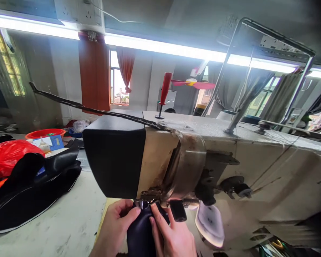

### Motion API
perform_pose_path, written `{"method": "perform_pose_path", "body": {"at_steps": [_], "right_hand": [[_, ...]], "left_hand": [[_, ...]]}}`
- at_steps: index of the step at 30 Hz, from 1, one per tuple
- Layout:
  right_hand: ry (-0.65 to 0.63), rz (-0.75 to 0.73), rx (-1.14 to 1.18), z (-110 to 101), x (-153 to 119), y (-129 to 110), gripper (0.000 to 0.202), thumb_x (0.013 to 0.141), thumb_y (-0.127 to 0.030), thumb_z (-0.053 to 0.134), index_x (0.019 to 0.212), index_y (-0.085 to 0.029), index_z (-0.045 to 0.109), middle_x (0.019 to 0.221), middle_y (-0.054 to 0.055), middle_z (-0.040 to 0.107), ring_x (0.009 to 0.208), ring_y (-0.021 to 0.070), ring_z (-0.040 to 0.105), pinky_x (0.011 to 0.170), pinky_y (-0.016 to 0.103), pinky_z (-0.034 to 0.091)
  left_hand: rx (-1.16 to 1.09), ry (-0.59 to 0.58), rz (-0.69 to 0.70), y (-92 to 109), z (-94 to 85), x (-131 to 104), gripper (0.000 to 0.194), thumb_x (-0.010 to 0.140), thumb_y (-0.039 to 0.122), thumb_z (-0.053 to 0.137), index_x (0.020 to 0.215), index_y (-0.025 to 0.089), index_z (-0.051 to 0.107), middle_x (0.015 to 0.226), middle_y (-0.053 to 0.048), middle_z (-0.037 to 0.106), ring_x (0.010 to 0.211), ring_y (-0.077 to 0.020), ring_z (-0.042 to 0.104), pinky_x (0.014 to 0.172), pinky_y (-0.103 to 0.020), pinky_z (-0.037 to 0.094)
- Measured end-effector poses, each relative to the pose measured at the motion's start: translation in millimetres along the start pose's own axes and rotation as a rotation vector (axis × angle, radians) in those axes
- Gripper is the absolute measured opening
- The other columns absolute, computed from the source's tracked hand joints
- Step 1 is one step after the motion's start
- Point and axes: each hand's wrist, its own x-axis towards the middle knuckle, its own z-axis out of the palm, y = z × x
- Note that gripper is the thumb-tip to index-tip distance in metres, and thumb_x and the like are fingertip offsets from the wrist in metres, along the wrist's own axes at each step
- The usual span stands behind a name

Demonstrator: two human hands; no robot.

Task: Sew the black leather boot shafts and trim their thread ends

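Both hands pinch the dark fabric [140, 232] under the sewing machine [203, 160] head, at frame bottom: left hand [115, 225] and right hand [171, 235] grip closed on it. Bare desk [69, 214] left; black pile [29, 189] near the edge.

Only the person's two bare hands show, at the bottom edge of the view. The left hand [115, 228] has no glove, ring or watch, and its wrist is uncovered. The right hand [172, 235] is likewise bare, with short, unpainted fingernails. No sleeve reaches either wrist.
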Motion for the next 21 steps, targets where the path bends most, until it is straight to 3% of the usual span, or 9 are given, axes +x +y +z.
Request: {"method": "perform_pose_path", "body": {"at_steps": [3,5,10,16,21], "right_hand": [[-0.016,0.005,-0.074,1,2,-1,0.032,0.096,-0.035,0.044,0.114,-0.023,0.067,0.103,0.018,0.064,0.093,0.0341,0.066,0.061,0.041,0.06],[-0.032,-0.001,-0.108,3,2,-1,0.032,0.096,-0.035,0.044,0.115,-0.024,0.067,0.102,0.018,0.064,0.086,0.0327,0.067,0.06,0.042,0.06],[-0.029,0.009,-0.016,7,-1,1,0.032,0.096,-0.034,0.046,0.119,-0.023,0.065,0.096,0.015,0.065,0.066,0.0242,0.064,0.063,0.043,0.06],[-0.01,-0.013,0.017,7,1,3,0.034,0.095,-0.034,0.049,0.122,-0.02,0.063,0.103,0.018,0.065,0.087,0.031,0.067,0.065,0.044,0.061],[-0.002,-0.021,0.063,6,-2,2,0.033,0.095,-0.031,0.051,0.122,-0.018,0.064,0.106,0.018,0.066,0.083,0.0265,0.069,0.062,0.036,0.062]], "left_hand": [[-0.158,-0.126,-0.153,5,-0.6,4,0.032,0.064,0.042,0.08,0.078,0.014,0.074,0.071,-0.005,0.073,0.069,-0.0191,0.068,0.07,-0.025,0.054],[-0.208,-0.127,-0.204,5,-1.1,7,0.034,0.063,0.042,0.082,0.079,0.013,0.074,0.069,-0.005,0.073,0.066,-0.0193,0.068,0.066,-0.026,0.054],[-0.223,-0.126,-0.155,1,-0.8,10,0.034,0.064,0.041,0.083,0.079,0.013,0.073,0.072,-0.005,0.074,0.068,-0.0186,0.07,0.064,-0.023,0.054],[-0.21,-0.115,-0.125,-6,1.8,8,0.033,0.067,0.041,0.081,0.079,0.012,0.072,0.07,-0.004,0.073,0.065,-0.0166,0.068,0.062,-0.022,0.053],[-0.118,-0.104,-0.028,-10,-11.4,19,0.026,0.067,0.034,0.078,0.07,0.01,0.07,0.058,-0.001,0.069,0.054,-0.0115,0.063,0.049,-0.015,0.043]]}}
